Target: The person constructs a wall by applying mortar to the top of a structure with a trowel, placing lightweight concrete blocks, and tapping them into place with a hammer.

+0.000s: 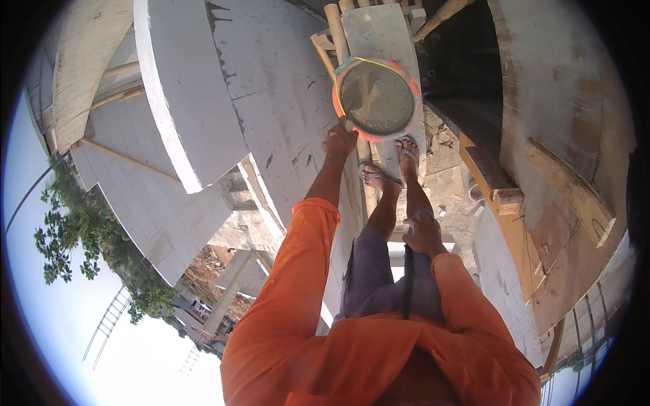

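A round orange-rimmed tub (416,101) filled with wet grey mortar (386,101) stands on a narrow plank, with a yellow cord along its rim. My left hand (340,140) is closed at the tub's near left edge. A short greyish piece shows by its fingers, but I cannot make out what it is. A lighter patch lies on the mortar near this hand; whether it is a tool or sunlight I cannot tell. My right hand (424,233) rests on my right knee, fingers loosely spread and holding nothing. My sandalled feet (389,169) stand just nearer than the tub.
The grey plank (379,34) lies over bamboo poles (336,30), high above rubble-strewn ground (443,183). A grey block wall (277,88) runs along the left. On the right are wooden boards (494,176) and a timber piece (569,189) against a curved panel.
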The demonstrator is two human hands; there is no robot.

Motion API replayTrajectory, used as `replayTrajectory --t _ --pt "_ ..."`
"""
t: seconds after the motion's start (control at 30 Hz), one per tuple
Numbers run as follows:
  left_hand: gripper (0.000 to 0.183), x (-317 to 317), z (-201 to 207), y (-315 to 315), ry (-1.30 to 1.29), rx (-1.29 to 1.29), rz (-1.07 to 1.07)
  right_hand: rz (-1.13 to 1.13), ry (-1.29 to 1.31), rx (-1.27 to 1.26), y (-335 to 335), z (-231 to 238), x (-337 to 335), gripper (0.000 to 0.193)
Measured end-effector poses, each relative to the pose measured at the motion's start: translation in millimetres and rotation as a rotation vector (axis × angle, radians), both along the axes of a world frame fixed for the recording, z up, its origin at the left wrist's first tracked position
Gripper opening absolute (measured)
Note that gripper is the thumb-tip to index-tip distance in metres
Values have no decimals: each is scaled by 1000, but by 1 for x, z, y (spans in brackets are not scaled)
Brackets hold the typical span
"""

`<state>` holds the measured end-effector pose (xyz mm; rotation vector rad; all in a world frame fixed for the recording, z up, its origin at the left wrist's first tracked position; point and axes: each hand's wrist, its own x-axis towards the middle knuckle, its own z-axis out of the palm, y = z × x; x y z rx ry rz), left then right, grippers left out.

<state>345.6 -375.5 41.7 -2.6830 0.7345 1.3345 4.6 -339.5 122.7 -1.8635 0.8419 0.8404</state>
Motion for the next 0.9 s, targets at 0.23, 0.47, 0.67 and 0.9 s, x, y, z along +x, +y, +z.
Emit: replayTrajectory --t 0.23,0.47,0.67,0.9 --pt "53 -43 -63 43 -108 93 -21 -83 -19 -39 0 -2 -1 51" --pt "48 -110 -154 14 -178 -76 -70 -119 -62 -70 -6 -3 4 50" --pt "24 -127 -130 9 313 -361 766 -164 -39 26 -25 2 11 45" --pt "29 -98 0 63 658 -536 971 -210 -33 32 -30 0 -11 45"
